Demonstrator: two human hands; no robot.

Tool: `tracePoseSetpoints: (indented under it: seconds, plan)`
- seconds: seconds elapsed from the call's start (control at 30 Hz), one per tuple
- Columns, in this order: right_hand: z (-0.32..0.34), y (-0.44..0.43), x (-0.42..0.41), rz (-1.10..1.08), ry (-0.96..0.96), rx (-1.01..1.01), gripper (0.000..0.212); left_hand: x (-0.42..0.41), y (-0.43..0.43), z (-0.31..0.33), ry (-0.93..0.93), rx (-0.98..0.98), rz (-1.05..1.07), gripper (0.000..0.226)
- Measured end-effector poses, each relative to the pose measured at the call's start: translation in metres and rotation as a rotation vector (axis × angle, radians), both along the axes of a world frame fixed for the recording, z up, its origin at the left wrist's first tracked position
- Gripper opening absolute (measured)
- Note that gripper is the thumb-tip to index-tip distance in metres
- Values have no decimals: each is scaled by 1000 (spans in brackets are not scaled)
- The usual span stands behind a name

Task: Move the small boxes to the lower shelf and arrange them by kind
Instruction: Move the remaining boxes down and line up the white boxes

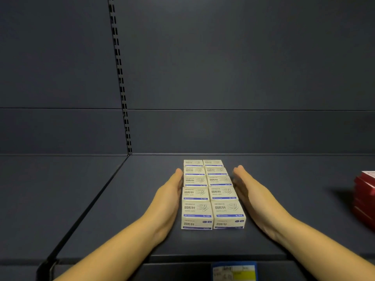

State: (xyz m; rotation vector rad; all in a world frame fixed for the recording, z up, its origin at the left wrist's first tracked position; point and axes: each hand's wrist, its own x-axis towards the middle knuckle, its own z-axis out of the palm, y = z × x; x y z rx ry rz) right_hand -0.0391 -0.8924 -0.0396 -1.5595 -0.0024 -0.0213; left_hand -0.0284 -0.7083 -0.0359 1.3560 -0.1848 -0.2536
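Ten small boxes point(211, 193) stand on the shelf point(121, 199) in a block of two columns, five deep, all of one white-and-blue kind. Your left hand point(170, 197) lies flat, fingers straight, pressed against the left side of the block. Your right hand point(251, 197) is likewise flat and straight-fingered along the right side. It appears to touch the farther boxes; contact at the nearest box cannot be confirmed. Risk: an uneven squeeze from either side may buckle the columns, so that a middle box rides up or the rows skew; the right column sits slightly out of line with the left. Risk: a pull toward you may carry the nearest row over the shelf's front lip, which lies near the front of the block, above the price label point(233, 270). Open room lies left of the block as far as the seam below the slotted upright point(121, 88), and a little behind the block up to the back panel point(243, 130). Right of the block, a stack of red boxes point(365, 197) stands well apart; keep the kinds separate.
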Motion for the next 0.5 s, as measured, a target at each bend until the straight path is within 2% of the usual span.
tracePoseSetpoints:
  seconds: [0.07,0.17,0.4,0.47,0.5]
  plan:
    - [0,4,-12,28,1,-21,32,-7,-3,-3,11,-38,7,42]
    - [6,17,-17,31,7,-57,35,-14,-8,-1,26,-68,32,31]
    - [14,25,-26,23,-4,-100,36,-21,-11,3,27,-78,42,33]
    - [20,19,-28,57,57,-72,33,-26,-12,5,-68,-36,68,31]
    - [23,13,-30,54,71,-69,30,-29,-12,6,-172,25,116,28]
